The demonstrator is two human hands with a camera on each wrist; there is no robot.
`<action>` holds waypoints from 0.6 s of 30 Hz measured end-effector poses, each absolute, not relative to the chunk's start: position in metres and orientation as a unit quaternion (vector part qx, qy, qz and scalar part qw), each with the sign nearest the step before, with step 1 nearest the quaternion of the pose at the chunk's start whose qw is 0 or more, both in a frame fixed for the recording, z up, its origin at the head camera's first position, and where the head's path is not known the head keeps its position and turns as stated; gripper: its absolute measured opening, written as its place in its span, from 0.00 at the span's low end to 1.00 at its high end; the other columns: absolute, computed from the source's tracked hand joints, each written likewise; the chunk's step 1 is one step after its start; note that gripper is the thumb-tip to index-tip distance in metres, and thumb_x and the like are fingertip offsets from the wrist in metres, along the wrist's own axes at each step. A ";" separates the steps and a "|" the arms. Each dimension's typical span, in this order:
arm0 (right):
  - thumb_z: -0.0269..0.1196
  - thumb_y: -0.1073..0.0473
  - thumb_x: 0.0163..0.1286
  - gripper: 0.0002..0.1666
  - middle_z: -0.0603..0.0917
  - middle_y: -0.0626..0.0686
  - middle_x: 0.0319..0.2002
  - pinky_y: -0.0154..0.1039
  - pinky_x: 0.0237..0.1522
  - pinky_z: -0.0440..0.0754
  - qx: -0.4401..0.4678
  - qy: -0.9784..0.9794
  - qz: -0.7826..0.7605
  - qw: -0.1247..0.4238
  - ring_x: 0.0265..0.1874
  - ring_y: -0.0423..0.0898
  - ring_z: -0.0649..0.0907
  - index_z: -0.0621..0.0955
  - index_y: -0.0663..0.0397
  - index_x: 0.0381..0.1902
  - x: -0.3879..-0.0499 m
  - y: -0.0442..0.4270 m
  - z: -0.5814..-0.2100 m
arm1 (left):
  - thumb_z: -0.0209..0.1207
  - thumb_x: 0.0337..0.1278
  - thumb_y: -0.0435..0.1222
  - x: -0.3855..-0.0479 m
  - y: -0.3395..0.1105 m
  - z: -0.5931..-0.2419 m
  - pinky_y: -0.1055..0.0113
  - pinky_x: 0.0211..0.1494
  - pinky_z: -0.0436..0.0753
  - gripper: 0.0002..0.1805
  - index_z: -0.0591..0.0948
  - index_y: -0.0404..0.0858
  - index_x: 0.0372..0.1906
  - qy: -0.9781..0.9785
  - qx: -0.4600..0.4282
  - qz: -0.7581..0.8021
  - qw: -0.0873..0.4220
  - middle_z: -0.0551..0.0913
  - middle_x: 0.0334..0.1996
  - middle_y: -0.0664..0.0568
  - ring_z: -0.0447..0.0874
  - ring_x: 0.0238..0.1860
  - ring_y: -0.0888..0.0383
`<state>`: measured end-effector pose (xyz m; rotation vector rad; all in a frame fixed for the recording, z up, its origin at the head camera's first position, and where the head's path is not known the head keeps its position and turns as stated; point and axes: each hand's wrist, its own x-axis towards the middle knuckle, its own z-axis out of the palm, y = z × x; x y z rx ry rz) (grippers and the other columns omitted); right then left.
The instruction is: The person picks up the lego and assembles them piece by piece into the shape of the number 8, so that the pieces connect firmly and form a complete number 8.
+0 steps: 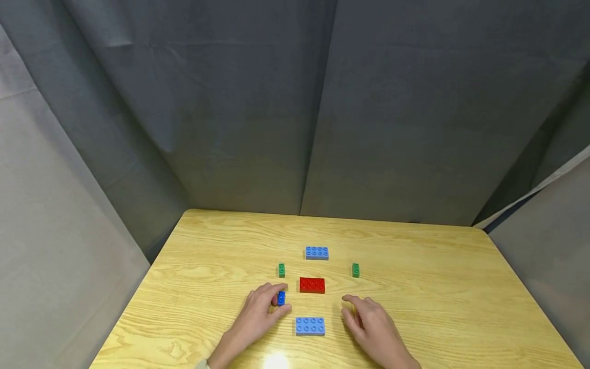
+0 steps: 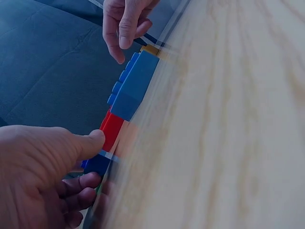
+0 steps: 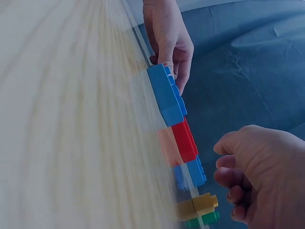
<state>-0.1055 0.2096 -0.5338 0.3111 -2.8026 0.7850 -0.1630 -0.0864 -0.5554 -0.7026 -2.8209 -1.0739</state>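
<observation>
My left hand (image 1: pixel 260 310) curls around a small dark blue brick (image 1: pixel 281 298), thumb on its near end and index finger at its far end. In the left wrist view the thumb and fingers flank this dark blue brick (image 2: pixel 96 164) closely. My right hand (image 1: pixel 373 328) hovers over the table at the right, fingers loosely bent, holding nothing visible. Between the hands lies a light blue eight-stud brick (image 1: pixel 310 326), with a red brick (image 1: pixel 312 285) behind it. A yellow brick (image 3: pixel 204 204) sits near the right hand in the right wrist view; I cannot make it out in the head view.
Another light blue brick (image 1: pixel 317 253) lies behind the red one. Small green bricks stand to either side, one green brick (image 1: pixel 281 270) left and another green brick (image 1: pixel 355 270) right. Grey curtains (image 1: pixel 239 113) surround the wooden table (image 1: pixel 438 287).
</observation>
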 end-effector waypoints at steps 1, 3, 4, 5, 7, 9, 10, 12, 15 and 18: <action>0.70 0.56 0.73 0.15 0.65 0.31 0.15 0.31 0.26 0.66 0.108 -0.952 0.270 0.098 0.19 0.32 0.64 0.87 0.52 0.54 -0.105 0.209 -0.533 | 0.71 0.65 0.45 -0.163 -0.086 -0.555 0.65 0.44 0.67 0.28 0.82 0.38 0.65 -0.910 -0.229 -0.345 0.023 0.74 0.29 0.62 0.68 0.33 0.65; 0.69 0.55 0.74 0.15 0.66 0.32 0.16 0.32 0.26 0.66 0.111 -0.950 0.283 0.074 0.19 0.32 0.65 0.87 0.51 0.55 -0.104 0.207 -0.532 | 0.72 0.63 0.43 -0.163 -0.086 -0.554 0.63 0.45 0.68 0.28 0.82 0.38 0.65 -0.910 -0.231 -0.343 0.024 0.75 0.29 0.62 0.68 0.32 0.65; 0.68 0.54 0.75 0.15 0.66 0.33 0.16 0.32 0.26 0.66 0.113 -0.949 0.289 0.061 0.19 0.32 0.65 0.87 0.51 0.55 -0.103 0.206 -0.532 | 0.73 0.62 0.43 -0.162 -0.086 -0.554 0.63 0.45 0.68 0.29 0.82 0.38 0.65 -0.911 -0.231 -0.342 0.022 0.75 0.29 0.61 0.67 0.32 0.66; 0.67 0.53 0.76 0.15 0.67 0.33 0.17 0.31 0.26 0.67 0.114 -0.947 0.295 0.048 0.19 0.32 0.66 0.86 0.50 0.56 -0.103 0.205 -0.532 | 0.73 0.61 0.42 -0.162 -0.086 -0.553 0.62 0.46 0.68 0.29 0.82 0.37 0.65 -0.911 -0.230 -0.341 0.021 0.75 0.29 0.61 0.67 0.32 0.66; 0.65 0.50 0.78 0.15 0.69 0.34 0.18 0.31 0.25 0.67 0.114 -0.946 0.304 0.025 0.19 0.32 0.67 0.86 0.50 0.56 -0.103 0.201 -0.533 | 0.74 0.60 0.41 -0.162 -0.086 -0.553 0.61 0.47 0.69 0.29 0.82 0.36 0.65 -0.913 -0.227 -0.338 0.020 0.75 0.29 0.62 0.67 0.32 0.66; 0.64 0.49 0.79 0.16 0.69 0.34 0.19 0.32 0.26 0.68 0.121 -0.944 0.308 0.011 0.19 0.32 0.68 0.85 0.50 0.56 -0.102 0.199 -0.534 | 0.74 0.60 0.40 -0.163 -0.087 -0.553 0.60 0.48 0.70 0.29 0.81 0.35 0.65 -0.914 -0.225 -0.336 0.018 0.75 0.29 0.62 0.67 0.32 0.66; 0.63 0.48 0.79 0.17 0.69 0.34 0.20 0.32 0.26 0.68 0.126 -0.943 0.308 0.007 0.20 0.32 0.68 0.85 0.50 0.56 -0.103 0.199 -0.535 | 0.74 0.60 0.40 -0.163 -0.087 -0.554 0.61 0.47 0.70 0.30 0.81 0.34 0.65 -0.915 -0.224 -0.335 0.018 0.75 0.29 0.62 0.67 0.31 0.67; 0.63 0.48 0.79 0.18 0.70 0.35 0.20 0.32 0.26 0.68 0.136 -0.941 0.310 -0.001 0.20 0.32 0.68 0.85 0.52 0.56 -0.103 0.198 -0.536 | 0.74 0.59 0.40 -0.163 -0.087 -0.554 0.62 0.46 0.70 0.29 0.82 0.34 0.64 -0.915 -0.224 -0.334 0.021 0.75 0.29 0.62 0.67 0.31 0.67; 0.60 0.45 0.80 0.20 0.72 0.36 0.22 0.33 0.28 0.70 0.149 -0.938 0.312 -0.016 0.22 0.33 0.71 0.85 0.52 0.57 -0.103 0.198 -0.538 | 0.74 0.59 0.40 -0.164 -0.087 -0.555 0.65 0.44 0.70 0.28 0.82 0.34 0.62 -0.914 -0.225 -0.336 0.025 0.75 0.29 0.62 0.67 0.31 0.67; 0.55 0.41 0.83 0.25 0.85 0.40 0.35 0.41 0.39 0.83 0.160 -0.932 0.322 -0.037 0.35 0.39 0.84 0.84 0.52 0.59 -0.104 0.198 -0.540 | 0.75 0.58 0.39 -0.164 -0.087 -0.555 0.67 0.42 0.69 0.26 0.84 0.34 0.60 -0.913 -0.226 -0.340 0.026 0.75 0.29 0.61 0.67 0.31 0.66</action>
